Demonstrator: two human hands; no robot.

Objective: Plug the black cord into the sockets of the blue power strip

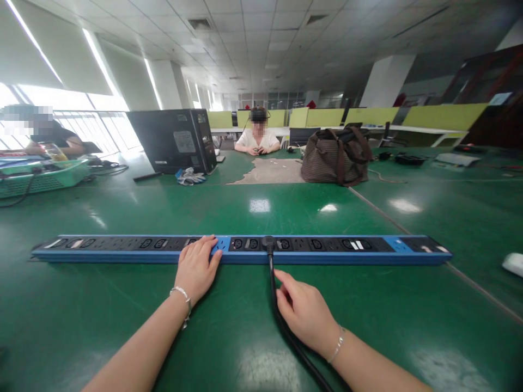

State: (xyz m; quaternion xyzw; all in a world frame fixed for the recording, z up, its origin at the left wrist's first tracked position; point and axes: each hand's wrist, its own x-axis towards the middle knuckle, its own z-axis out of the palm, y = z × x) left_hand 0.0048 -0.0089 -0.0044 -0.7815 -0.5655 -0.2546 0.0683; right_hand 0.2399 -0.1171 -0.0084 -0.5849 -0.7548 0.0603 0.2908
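A long blue and black power strip (335,257) lies lengthwise across the green table. Across its middle-left part rests my left hand (198,267), palm down, fingers laid over the sockets and thumb apart. It does not grip the strip. A black plug (268,243) sits in a socket just right of the strip's centre. From it a thick black power cord (281,326) runs down toward me. Against the right side of this cord is my right hand (306,310), index finger and thumb apart at the cord, the other fingers curled. It is not wrapped around the cord.
Beyond the strip stand a black computer case (175,141), gloves (190,176) and a brown bag (335,158). A green basket (61,175) is at the left. One person (258,136) sits opposite, another (44,130) at far left. A white object (512,264) lies at the right edge.
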